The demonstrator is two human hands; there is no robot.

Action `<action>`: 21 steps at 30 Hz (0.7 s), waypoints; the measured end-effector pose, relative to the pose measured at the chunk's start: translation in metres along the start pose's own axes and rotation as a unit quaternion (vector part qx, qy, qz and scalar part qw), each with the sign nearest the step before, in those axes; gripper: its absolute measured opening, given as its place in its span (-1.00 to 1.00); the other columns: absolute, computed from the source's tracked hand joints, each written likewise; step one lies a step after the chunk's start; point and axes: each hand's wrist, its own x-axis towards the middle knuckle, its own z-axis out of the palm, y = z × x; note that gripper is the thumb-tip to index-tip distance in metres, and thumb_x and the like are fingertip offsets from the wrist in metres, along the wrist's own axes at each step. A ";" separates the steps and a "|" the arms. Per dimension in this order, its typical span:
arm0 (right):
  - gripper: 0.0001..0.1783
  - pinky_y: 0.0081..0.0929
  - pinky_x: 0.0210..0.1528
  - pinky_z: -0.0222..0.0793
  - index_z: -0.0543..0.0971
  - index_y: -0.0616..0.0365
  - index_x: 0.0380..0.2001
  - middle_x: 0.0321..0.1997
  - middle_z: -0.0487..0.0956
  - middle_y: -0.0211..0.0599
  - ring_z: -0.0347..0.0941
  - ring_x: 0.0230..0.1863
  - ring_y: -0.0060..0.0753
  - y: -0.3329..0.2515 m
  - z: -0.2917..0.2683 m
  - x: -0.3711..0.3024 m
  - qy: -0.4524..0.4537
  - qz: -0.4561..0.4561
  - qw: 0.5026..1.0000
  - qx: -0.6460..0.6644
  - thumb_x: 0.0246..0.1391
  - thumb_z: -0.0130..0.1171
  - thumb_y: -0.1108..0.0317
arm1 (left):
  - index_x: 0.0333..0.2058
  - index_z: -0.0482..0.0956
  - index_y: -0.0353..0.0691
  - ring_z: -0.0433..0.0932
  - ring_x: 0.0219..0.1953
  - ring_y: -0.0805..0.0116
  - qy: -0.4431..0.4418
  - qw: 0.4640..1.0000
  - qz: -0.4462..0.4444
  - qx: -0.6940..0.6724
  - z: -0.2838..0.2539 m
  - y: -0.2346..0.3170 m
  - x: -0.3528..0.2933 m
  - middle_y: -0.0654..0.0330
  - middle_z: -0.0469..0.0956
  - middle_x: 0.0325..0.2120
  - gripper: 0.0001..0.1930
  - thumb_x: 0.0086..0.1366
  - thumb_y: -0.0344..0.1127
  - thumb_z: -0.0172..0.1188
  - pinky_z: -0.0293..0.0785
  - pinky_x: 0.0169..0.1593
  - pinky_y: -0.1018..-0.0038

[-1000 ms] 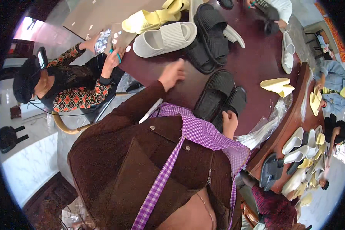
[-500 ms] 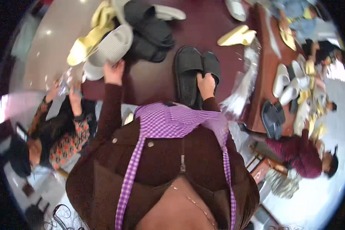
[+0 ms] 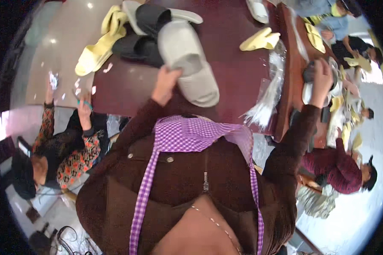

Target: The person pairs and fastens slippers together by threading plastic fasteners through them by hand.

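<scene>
My left hand (image 3: 167, 85) is closed on the edge of a light grey slipper (image 3: 200, 87), which it holds tilted over the dark red table (image 3: 238, 72). Whether a second grey slipper lies beneath is hidden. Far to the right, my right arm is stretched out over a brown ledge. There my right hand (image 3: 322, 80) is closed on black slippers (image 3: 309, 72), partly covered by the fingers, beside white slippers. Just beyond my left hand lie other black slippers (image 3: 138, 50) at the left back.
Yellow slippers (image 3: 95, 53) lie at the left, another yellow pair (image 3: 261, 40) at the right. A bundle of thin white strips (image 3: 264, 106) in clear plastic rests near the ledge (image 3: 290, 63). A seated person (image 3: 78, 159) works at my left; others sit along the right.
My right hand has carried the black slippers from the table before me across to the ledge on the right. My left hand has brought the grey slipper rightward, toward the middle.
</scene>
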 end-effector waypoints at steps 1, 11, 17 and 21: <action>-0.66 -0.51 -0.21 0.35 0.52 0.28 -0.22 -0.29 0.56 -0.25 0.45 -0.30 -0.45 -0.014 0.020 -0.017 -0.065 -0.076 0.995 0.002 0.03 0.10 0.22 | -0.12 0.34 -0.50 0.46 -0.22 0.28 -0.022 0.999 0.012 0.048 0.017 -0.010 0.013 0.04 0.49 -0.26 -0.54 -0.01 -0.37 0.15 0.37 -0.13 0.44; -0.53 -0.55 -0.19 0.37 0.37 0.31 -0.01 -0.16 0.51 -0.24 0.43 -0.18 -0.45 -0.013 0.140 -0.147 -0.216 0.127 0.919 0.304 0.13 0.00 0.16 | -0.06 0.32 -0.49 0.44 -0.12 0.29 -0.093 0.974 0.037 0.202 0.075 -0.016 0.021 0.01 0.46 -0.16 -0.49 -0.02 -0.37 0.14 0.35 -0.05 0.44; -0.49 -0.50 -0.29 0.42 0.32 0.33 0.01 -0.16 0.50 -0.22 0.45 -0.22 -0.44 0.020 0.130 -0.230 -0.297 0.203 0.849 0.387 0.11 0.04 0.16 | -0.06 0.31 -0.49 0.42 -0.10 0.29 -0.043 0.998 -0.032 0.016 0.063 -0.027 0.029 0.03 0.45 -0.15 -0.53 0.05 -0.39 0.10 0.30 0.00 0.46; -0.55 -0.46 -0.31 0.44 0.36 0.34 -0.05 -0.17 0.51 -0.23 0.46 -0.25 -0.41 0.020 0.132 -0.252 -0.264 0.322 0.788 0.453 0.08 0.07 0.24 | -0.05 0.31 -0.47 0.41 -0.11 0.30 -0.057 0.998 -0.036 0.004 0.063 -0.037 0.024 0.05 0.45 -0.15 -0.58 0.11 -0.37 0.03 0.28 0.01 0.48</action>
